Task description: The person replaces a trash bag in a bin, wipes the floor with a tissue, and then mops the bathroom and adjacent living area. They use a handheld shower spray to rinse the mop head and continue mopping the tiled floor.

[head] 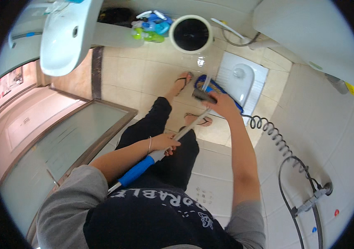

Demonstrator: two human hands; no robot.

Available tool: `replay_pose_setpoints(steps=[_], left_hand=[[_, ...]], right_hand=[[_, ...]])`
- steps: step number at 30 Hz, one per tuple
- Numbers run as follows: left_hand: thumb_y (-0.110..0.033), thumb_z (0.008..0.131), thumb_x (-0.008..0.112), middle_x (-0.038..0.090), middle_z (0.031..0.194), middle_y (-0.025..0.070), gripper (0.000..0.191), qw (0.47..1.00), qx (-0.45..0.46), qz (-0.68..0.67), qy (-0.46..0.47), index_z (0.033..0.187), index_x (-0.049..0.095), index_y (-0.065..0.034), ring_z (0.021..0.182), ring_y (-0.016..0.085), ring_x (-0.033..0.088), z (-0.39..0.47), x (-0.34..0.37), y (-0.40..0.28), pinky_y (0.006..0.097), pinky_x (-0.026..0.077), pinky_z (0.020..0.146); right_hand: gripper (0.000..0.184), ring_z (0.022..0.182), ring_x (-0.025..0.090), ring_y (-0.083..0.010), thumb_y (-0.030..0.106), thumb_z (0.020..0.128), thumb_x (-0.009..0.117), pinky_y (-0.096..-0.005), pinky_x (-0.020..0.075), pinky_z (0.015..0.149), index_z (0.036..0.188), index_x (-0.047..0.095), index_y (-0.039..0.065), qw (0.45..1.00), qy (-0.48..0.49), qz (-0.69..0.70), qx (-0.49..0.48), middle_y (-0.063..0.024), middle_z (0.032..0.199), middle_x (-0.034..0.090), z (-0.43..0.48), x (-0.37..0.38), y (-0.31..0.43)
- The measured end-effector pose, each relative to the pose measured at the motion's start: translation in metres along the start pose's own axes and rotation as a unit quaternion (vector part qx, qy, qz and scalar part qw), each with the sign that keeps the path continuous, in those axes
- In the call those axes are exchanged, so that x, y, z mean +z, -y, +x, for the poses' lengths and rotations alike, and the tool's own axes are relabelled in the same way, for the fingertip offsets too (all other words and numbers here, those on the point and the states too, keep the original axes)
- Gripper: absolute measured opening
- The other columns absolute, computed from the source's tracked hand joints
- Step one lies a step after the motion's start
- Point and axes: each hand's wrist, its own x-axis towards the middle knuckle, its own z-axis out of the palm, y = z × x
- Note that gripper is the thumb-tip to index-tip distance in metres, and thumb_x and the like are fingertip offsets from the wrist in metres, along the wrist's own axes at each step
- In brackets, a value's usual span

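My left hand (162, 143) grips the pale pole of a flat mop (192, 125), just beyond its blue handle sleeve (137, 170). The mop's blue-edged head (200, 79) lies low, at the near edge of a white squat toilet (241, 74). My right hand (223, 105) is closed around a dark handheld sprayer head (202, 95), above the mop head and partly covering it. Clear streaks of water (207, 82) come from the sprayer. A black coiled hose (268, 127) runs from near the right hand to a wall valve (312, 199).
A white-rimmed bucket (174, 39) with a dark inside stands by the wall, next to several cleaning bottles (152, 27). A washbasin (59, 46) juts out at upper left. A framed glass door (80, 133) stands at left. Wet tiles (192, 58) shine before my sandalled feet.
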Motion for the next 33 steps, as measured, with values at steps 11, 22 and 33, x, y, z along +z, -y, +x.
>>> replay_pose_setpoints(steps=[11,22,33], left_hand=[[-0.023,0.082,0.068,0.063,0.073,0.0216,0.043,0.924,-0.014,0.374,-0.080,0.099,0.053,0.0138,0.058,0.029,0.066,0.097,0.001,-0.035,0.0418,0.054,0.052],[-0.031,0.092,0.060,0.063,0.089,0.0295,0.044,0.785,-0.141,0.597,-0.088,0.116,0.044,0.0015,0.086,0.045,0.064,-0.192,0.044,-0.085,0.0497,0.050,0.075],[-0.030,0.093,0.062,0.061,0.074,0.0126,0.034,0.805,-0.151,0.564,-0.104,0.110,0.049,-0.0039,0.062,0.025,0.060,-0.253,0.078,-0.075,0.0370,0.046,0.059]], right_hand=[[0.030,0.047,0.044,-0.0066,0.032,0.090,0.068,-0.0231,0.0325,0.043,0.089,0.059,0.004,0.907,-0.142,0.368,0.149,0.0007,0.057,0.049,-0.071,0.043,-0.067],[0.045,0.052,0.054,-0.0112,0.048,0.086,0.068,-0.0256,0.0419,0.045,0.104,0.064,0.007,0.697,-0.418,0.446,0.375,-0.0028,0.074,0.057,-0.209,0.105,-0.262],[0.070,0.051,0.052,-0.0116,0.049,0.083,0.070,-0.0229,0.0451,0.048,0.129,0.054,-0.001,0.642,-0.397,0.566,0.331,-0.0056,0.086,0.060,-0.234,0.102,-0.220]])
